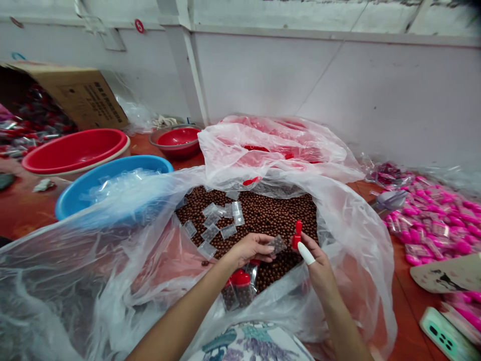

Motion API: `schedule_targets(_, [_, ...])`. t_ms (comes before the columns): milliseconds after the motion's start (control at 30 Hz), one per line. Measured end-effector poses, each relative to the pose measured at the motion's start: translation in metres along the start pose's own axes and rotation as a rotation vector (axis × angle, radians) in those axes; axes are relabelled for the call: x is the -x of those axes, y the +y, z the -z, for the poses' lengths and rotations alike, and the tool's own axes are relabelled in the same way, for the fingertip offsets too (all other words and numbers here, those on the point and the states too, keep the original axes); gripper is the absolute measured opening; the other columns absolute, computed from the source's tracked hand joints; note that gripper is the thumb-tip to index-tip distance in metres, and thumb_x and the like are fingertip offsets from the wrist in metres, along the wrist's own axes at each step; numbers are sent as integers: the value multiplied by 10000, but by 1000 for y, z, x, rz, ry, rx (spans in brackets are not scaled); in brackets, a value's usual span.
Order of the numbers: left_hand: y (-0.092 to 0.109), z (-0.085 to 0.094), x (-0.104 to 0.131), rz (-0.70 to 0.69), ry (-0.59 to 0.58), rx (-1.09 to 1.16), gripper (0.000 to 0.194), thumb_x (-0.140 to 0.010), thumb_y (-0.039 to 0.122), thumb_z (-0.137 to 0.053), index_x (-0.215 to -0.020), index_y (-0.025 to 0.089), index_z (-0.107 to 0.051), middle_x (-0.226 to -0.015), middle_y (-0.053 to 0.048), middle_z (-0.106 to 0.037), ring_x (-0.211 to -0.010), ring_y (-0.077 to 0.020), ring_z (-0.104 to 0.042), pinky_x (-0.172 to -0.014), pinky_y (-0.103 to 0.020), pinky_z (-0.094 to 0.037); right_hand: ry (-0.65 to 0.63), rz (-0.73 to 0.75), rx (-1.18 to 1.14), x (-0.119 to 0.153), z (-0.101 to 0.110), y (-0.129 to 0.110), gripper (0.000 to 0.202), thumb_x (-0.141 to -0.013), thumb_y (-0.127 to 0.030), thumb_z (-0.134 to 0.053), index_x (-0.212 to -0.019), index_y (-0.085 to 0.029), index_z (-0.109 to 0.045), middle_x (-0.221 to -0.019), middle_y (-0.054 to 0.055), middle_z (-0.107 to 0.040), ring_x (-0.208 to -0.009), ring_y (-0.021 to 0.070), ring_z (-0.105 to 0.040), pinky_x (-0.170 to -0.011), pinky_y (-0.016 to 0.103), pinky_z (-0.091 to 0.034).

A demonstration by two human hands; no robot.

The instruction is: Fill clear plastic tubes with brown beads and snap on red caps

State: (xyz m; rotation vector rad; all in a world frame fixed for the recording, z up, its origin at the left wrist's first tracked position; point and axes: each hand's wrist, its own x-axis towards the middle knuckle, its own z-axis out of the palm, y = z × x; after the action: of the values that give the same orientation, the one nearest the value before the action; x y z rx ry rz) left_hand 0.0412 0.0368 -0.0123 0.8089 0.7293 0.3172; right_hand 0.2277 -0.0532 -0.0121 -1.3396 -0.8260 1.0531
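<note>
Over a plastic bag full of small brown balls (278,210), my left hand (256,248) holds a small clear container (277,244) between its fingers. To its right, my right hand (313,253), with a white cover on the thumb, pinches a red flip cap (297,235) whose lid points up. The container and the cap are apart. Several clear containers (211,232) lie on the balls to the left. Below my left hand, red-capped containers (242,288) with brown contents rest at the bag's near side.
A blue basin (71,200) of clear pieces and a red basin (75,150) are at left, near a cardboard box (90,95). A bag of red pieces (278,135) lies behind. Pink packets (439,220) and a phone (447,336) are at right.
</note>
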Motion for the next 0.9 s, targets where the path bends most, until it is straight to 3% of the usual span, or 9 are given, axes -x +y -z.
schedule_targets(100, [0, 0, 9, -10, 28, -9, 442, -595, 201, -756, -1024, 164, -654, -961, -71, -650, -756, -157, -649, -693, -267, -525, -146, 112, 59, 1, -10, -11, 386, -825, -344, -564, -1204, -278, -526, -1180, 25, -594, -1113, 206, -505, -1005, 369, -321])
schedule_targets(167, [-1, 0, 13, -20, 45, -8, 431, -599, 201, -751, -1018, 162, -656, -946, -69, -651, -743, -158, -650, -687, -273, -527, -211, 172, 109, 1, -17, -16, 360, -846, -341, -528, -1200, -274, -522, -1191, 32, -579, -1111, 212, -504, -998, 375, -328])
schedule_targets(367, [-3, 2, 21, -27, 72, 14, 404, -592, 196, -756, -981, 143, -658, -933, -76, -652, -715, -152, -646, -674, -275, -522, -240, 315, 281, -1, -23, -17, 348, -883, -317, -443, -1224, -271, -494, -1211, 52, -538, -1101, 218, -497, -974, 381, -346])
schedule_targets(500, [-5, 1, 25, -45, 90, 33, 397, -583, 206, -762, -961, 146, -659, -885, -60, -655, -701, -145, -637, -670, -276, -517, -176, 426, 440, -3, -21, -13, 369, -869, -314, -454, -1232, -282, -505, -1230, 49, -531, -1143, 228, -455, -1019, 420, -284])
schedule_targets(733, [-8, -6, 29, -156, 213, -3, 412, -549, 243, -774, -931, 134, -664, -811, -39, -652, -675, -123, -596, -662, -264, -489, -225, 206, 332, -1, -31, -13, 346, -820, -312, -537, -1161, -279, -586, -1181, 39, -599, -1099, 238, -517, -991, 424, -346])
schedule_targets(900, [-16, -9, 30, -258, 276, -46, 457, -568, 279, -760, -982, 119, -652, -815, -45, -659, -650, -119, -579, -644, -253, -471, -303, 229, 373, -3, -32, -17, 333, -807, -220, -528, -1117, -295, -621, -1133, 28, -630, -1061, 230, -549, -969, 424, -375])
